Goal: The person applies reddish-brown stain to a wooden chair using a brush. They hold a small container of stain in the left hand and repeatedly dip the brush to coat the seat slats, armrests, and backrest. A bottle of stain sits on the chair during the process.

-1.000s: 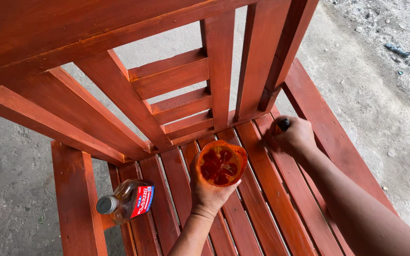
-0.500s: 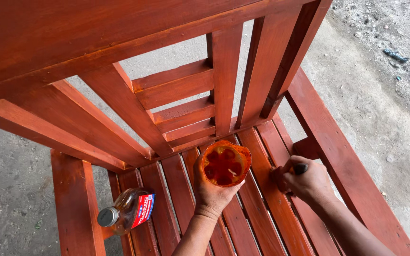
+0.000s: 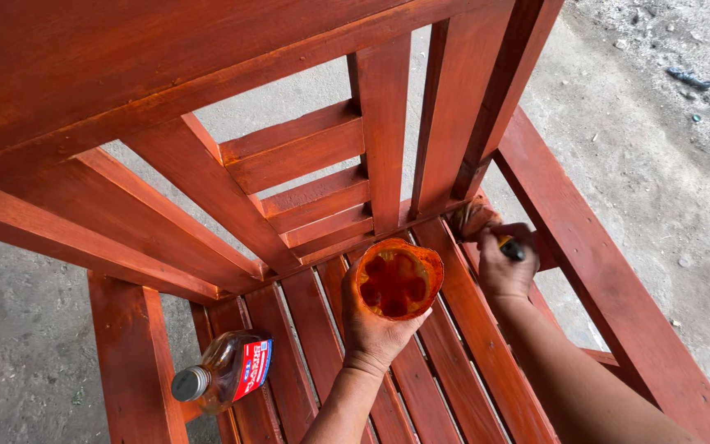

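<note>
— What's in each hand?
— Left hand (image 3: 375, 329) cups a cut-off plastic cup (image 3: 398, 278) of red stain. Right hand (image 3: 503, 265) beside it grips a brush (image 3: 478, 222), bristles against the glossy slatted bench (image 3: 454, 345).

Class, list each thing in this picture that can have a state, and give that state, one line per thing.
Cut-off plastic cup: open-topped, red stain inside, held in left hand.
Brush: gripped by right hand, bristles against a slat.
Glass bottle: capped, lying on its side.
Wooden bench: stained red-brown.
</note>
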A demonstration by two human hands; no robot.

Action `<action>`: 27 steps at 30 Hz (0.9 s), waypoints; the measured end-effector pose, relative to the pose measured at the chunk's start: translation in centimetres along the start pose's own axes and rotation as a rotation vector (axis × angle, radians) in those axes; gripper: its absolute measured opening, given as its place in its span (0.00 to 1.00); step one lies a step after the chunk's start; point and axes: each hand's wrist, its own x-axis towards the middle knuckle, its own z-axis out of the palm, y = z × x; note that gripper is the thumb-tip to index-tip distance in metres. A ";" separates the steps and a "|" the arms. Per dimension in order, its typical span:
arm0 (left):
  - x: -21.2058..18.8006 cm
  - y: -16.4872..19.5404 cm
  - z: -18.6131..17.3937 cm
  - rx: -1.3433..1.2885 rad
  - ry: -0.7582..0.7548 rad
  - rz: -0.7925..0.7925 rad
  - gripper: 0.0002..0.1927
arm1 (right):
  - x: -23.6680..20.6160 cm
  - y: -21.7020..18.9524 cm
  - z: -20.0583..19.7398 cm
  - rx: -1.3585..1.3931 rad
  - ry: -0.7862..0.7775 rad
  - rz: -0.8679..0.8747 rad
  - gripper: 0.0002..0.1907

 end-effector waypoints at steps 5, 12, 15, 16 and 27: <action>-0.2 1.1 0.5 -0.613 0.003 -0.295 0.52 | -3.0 0.1 -4.3 -0.335 -0.005 -0.049 0.08; -1.5 3.8 1.9 -0.079 0.011 -0.024 0.56 | -6.6 -1.0 -11.4 -0.470 -0.142 0.006 0.04; -2.5 4.8 3.1 0.028 0.058 0.087 0.58 | -8.4 -0.4 -14.2 -0.504 -0.109 -0.090 0.05; -3.0 5.1 3.6 0.014 0.059 0.086 0.58 | -9.0 -0.2 -15.2 -0.494 -0.123 -0.048 0.05; -7.8 6.8 8.4 0.064 0.012 0.104 0.58 | -15.1 2.1 -25.8 -0.646 -0.236 -0.038 0.04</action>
